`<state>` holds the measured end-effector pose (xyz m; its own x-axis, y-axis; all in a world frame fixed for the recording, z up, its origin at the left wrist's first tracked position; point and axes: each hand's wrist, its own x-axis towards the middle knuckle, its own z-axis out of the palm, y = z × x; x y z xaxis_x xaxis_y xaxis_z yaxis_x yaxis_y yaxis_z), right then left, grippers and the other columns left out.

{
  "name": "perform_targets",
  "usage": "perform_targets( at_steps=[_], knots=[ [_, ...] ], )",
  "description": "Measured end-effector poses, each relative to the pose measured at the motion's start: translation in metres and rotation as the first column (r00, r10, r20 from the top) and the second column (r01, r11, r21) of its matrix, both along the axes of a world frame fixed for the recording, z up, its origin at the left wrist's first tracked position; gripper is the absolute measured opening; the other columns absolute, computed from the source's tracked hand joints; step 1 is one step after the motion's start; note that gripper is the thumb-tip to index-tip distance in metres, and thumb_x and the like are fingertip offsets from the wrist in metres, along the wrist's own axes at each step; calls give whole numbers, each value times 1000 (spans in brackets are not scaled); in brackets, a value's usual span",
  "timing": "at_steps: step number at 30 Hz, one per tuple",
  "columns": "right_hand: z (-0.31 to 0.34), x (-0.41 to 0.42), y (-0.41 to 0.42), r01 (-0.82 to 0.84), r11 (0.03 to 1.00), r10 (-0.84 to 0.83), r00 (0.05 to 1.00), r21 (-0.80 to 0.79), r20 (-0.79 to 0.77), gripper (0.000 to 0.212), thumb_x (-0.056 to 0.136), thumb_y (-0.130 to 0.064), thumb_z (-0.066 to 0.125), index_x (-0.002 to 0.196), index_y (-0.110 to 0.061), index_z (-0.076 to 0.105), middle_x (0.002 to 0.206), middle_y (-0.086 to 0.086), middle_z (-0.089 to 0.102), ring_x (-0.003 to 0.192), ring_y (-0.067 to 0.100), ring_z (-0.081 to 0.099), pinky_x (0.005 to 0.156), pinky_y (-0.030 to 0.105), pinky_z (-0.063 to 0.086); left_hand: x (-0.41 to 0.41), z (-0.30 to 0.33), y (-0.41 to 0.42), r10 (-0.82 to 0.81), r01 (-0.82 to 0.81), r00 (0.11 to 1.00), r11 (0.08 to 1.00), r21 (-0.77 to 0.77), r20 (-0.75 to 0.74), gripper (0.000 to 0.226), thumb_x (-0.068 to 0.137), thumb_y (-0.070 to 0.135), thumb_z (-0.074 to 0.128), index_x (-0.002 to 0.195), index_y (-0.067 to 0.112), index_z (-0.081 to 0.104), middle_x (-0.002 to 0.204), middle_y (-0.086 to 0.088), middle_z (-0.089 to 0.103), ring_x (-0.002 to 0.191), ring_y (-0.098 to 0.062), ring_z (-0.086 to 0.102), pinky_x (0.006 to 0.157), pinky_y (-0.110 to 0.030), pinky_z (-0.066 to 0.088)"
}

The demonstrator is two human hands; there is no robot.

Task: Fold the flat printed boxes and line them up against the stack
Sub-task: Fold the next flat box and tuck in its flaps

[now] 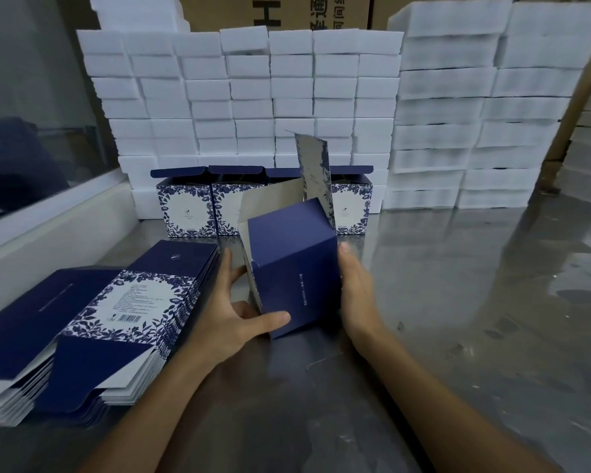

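Left hand [239, 312] grips the lower near corner of a half-erected navy-blue printed cardboard box [294, 268], thumb laid across its front panel and fingers curled behind the left edge. Right hand [352, 285] lies flat along the box's right side, fingers straight and pressing inward. The box is tilted above the grey reflective metal tabletop [458, 285], its grey-lined flaps standing open at the top; whether its bottom corner touches the table cannot be told. Thin card of this kind is judged light and springy, stiff along the panels, weak at the creases, and slightly slick on the printed face; hold is best taken on opposite panels near the corners, not on the loose flaps. To the left lies a pile of flat blue-and-white floral box blanks [99, 319]. Behind stands a row of folded floral boxes [188, 208] against a wall of stacked white foam blocks [253, 97].
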<state>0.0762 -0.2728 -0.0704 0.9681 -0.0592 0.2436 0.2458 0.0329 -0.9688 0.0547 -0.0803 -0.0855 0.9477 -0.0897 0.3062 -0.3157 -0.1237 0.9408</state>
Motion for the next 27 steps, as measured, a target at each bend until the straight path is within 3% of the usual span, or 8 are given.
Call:
perform_targets(
  at_steps=[3,7,10,13,15,19,21,27],
  knots=[
    [1,-2,-1,-29,1000,29,1000,10,-6,46,72,-87,45,92,-51,66,100,-22,71,95,-1,67,85,36,51,-1,1,1,-39,39,999,999,-17,25,112,47,38,91,143,43,32,141,15,51,102,-22,68,85,-38,57],
    [2,-4,-1,-54,998,54,998,20,-24,28,68,-85,46,81,-64,60,83,-41,64,78,-20,60,73,29,42,-2,-2,-2,-2,4,1000,998,-60,23,104,41,35,90,123,46,28,143,13,42,123,-27,56,89,-45,56],
    [5,-5,-1,-65,997,67,997,49,-48,23,74,-80,47,80,-63,61,82,-38,65,78,-17,62,75,30,45,-3,-3,-6,102,-110,988,992,66,117,116,40,43,90,131,50,19,149,8,33,113,-1,60,84,-32,58],
    [5,-3,0,-23,998,25,999,62,-30,35,84,-74,51,98,-45,62,93,-28,69,84,-13,63,74,21,42,-2,-4,-6,225,-253,953,960,123,205,133,39,47,91,144,48,10,149,14,29,114,5,56,88,-22,53],
    [4,0,0,77,995,-75,997,61,-19,40,88,-64,57,100,-27,56,103,-8,69,91,3,66,72,18,43,-2,-2,-2,322,-380,903,907,181,286,136,37,51,91,146,50,8,147,2,36,114,-11,59,87,-23,54],
    [5,6,-6,116,993,-114,992,30,-56,38,101,-43,53,90,-7,62,71,1,63,62,8,60,56,15,46,-4,2,2,338,-509,817,803,309,467,136,41,45,92,142,56,2,143,0,36,106,-28,59,74,-32,56],
    [3,7,-7,90,996,-89,993,19,-76,43,104,-39,48,80,-6,61,59,-2,58,56,10,54,54,18,45,-6,4,-2,310,-534,802,757,378,511,138,43,40,94,144,53,1,146,4,31,106,-28,60,75,-42,57],
    [-4,12,-11,129,991,-124,980,26,-154,50,104,-35,48,59,-15,49,48,-5,47,47,10,43,50,23,40,-8,6,-5,261,-561,793,664,494,550,137,42,43,93,148,44,6,145,3,38,99,-26,61,66,-30,46]
  ],
)
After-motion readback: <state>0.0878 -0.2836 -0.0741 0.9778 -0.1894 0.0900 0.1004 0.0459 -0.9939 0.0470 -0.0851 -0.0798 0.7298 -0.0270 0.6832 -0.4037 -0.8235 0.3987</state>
